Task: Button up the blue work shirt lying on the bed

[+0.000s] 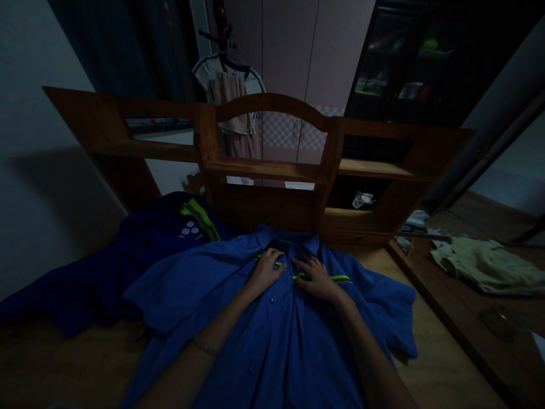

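A blue short-sleeved work shirt (272, 341) lies spread out in front of me, its collar at the far end. Its front placket has buttons, and yellow-green strips cross the chest. My left hand (266, 270) rests on the left chest beside the front opening, thumb apart from the lightly bent fingers. Opposite it, my right hand (315, 278) lies on the right chest panel with fingers spread toward the opening. Both hands touch the cloth just below the collar, and neither visibly grips it. The undersides of the fingers are hidden.
A darker blue garment (114, 267) with a yellow-green band lies crumpled at left. Behind the shirt stands a wooden shelved headboard (264, 204). A pale garment (485, 264) lies on the wooden ledge (460, 318) at right. Clothes hang on a rack (232, 85) behind.
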`<act>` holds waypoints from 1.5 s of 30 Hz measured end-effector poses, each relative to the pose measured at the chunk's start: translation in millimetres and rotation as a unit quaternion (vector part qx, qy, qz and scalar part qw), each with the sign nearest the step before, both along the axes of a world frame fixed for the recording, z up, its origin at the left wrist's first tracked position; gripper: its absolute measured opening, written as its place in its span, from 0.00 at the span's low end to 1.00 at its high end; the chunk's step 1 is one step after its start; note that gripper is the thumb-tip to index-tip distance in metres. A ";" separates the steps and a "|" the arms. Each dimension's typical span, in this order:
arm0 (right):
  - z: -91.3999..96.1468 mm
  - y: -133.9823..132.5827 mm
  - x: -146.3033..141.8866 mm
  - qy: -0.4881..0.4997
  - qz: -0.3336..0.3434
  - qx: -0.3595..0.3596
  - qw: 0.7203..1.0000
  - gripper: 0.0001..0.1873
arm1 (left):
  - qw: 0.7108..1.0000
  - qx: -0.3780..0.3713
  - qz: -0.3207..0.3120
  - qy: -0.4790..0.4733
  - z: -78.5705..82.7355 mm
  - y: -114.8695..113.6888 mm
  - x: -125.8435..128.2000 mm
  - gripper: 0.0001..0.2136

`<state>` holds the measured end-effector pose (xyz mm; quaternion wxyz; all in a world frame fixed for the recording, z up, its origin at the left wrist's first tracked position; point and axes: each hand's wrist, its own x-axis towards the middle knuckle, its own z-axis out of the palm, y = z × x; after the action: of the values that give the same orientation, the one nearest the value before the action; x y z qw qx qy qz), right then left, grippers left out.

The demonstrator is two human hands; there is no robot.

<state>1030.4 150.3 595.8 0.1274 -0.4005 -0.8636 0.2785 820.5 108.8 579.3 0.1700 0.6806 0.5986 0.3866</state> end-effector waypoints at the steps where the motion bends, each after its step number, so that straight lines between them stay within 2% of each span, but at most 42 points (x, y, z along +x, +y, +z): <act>1: -1.8 1.0 -0.9 0.005 0.003 -0.004 1.000 0.34 | 1.000 -0.001 0.001 0.000 0.3 -0.2 0.3 0.15; 8: 2.6 8.2 7.9 0.076 0.018 -0.046 0.996 0.48 | 1.000 -0.019 0.002 0.005 -1.9 1.1 -0.2 0.08; 15: 10.1 7.7 10.9 0.125 0.014 -0.048 0.991 0.35 | 1.000 -0.028 -0.004 -0.004 -0.8 1.9 -2.3 0.06; 24: 13.1 -10.4 -1.3 0.136 0.004 0.024 0.990 0.12 | 1.000 -0.015 0.017 -0.005 3.0 -2.7 1.4 0.02; 33: 22.2 -28.5 -6.9 0.091 0.013 0.109 0.990 0.16 | 0.999 -0.013 0.027 -0.031 4.3 -6.9 1.3 0.04; 38: 28.6 -33.7 -4.0 0.065 0.044 0.119 0.990 0.12 | 0.996 -0.024 0.041 -0.073 0.0 -5.8 0.5 0.03; 45: 38.3 -28.2 4.8 0.042 0.083 0.108 0.990 0.10 | 0.986 -0.051 0.044 -0.150 -3.4 -3.2 -4.1 0.03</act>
<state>1035.2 122.0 634.2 0.1825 -0.2994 -0.9127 0.2100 816.4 105.6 575.9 0.2752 0.5781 0.6148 0.4606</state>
